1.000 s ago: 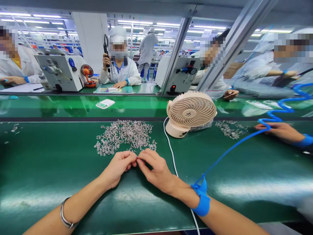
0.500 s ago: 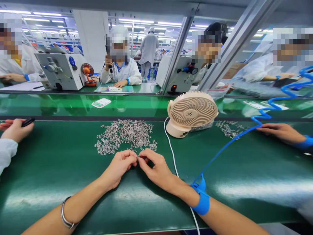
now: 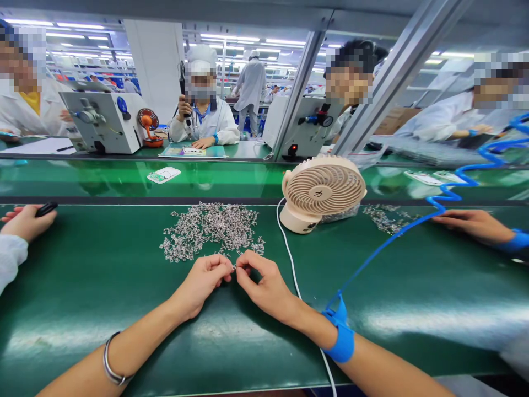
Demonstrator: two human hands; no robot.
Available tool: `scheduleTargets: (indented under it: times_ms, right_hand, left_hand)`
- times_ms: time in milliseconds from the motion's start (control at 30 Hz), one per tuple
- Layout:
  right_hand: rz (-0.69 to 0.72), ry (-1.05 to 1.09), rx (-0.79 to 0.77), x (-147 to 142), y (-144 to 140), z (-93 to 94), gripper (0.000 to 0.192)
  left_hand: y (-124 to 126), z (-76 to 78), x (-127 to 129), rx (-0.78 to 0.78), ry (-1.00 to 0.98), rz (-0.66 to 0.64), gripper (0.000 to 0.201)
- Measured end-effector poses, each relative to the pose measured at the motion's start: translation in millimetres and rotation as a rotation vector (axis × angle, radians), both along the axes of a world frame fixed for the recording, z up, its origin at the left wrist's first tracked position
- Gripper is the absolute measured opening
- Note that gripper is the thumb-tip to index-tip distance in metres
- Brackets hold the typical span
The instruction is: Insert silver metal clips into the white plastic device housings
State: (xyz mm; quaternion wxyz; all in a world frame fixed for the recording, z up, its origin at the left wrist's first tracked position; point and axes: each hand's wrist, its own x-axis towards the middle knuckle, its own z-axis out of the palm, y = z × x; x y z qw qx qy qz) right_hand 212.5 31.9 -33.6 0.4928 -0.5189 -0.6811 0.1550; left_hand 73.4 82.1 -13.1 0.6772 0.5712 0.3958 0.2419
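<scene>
Both hands meet at frame centre, my left hand (image 3: 201, 282) and right hand (image 3: 261, 284) pinching one tiny metal part (image 3: 234, 267) between closed fingertips just below the pile of metal parts (image 3: 212, 227) on the green tabletop (image 3: 103, 286), most of it unsorted.

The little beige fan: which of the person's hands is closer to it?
The right hand. It lies below and left of the beige fan, just across the white cable. The left hand sits farther left, fingertips meeting the right hand's by the pile of metal parts.
</scene>
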Motion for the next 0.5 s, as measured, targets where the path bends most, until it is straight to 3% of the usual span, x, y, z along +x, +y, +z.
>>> scheduleTargets:
  times_ms: [300, 500]
  right_hand:
    - [0.060, 0.217, -0.309, -0.1, 0.9, 8.5, 0.011]
    - [0.063, 0.374, -0.374, 1.3, 2.1, 8.0, 0.011]
  left_hand:
    - [-0.2, -0.2, 2.1, -0.019, -0.019, 0.046, 0.015]
    - [-0.5, -2.1, 2.5, -0.039, -0.034, 0.034, 0.023]
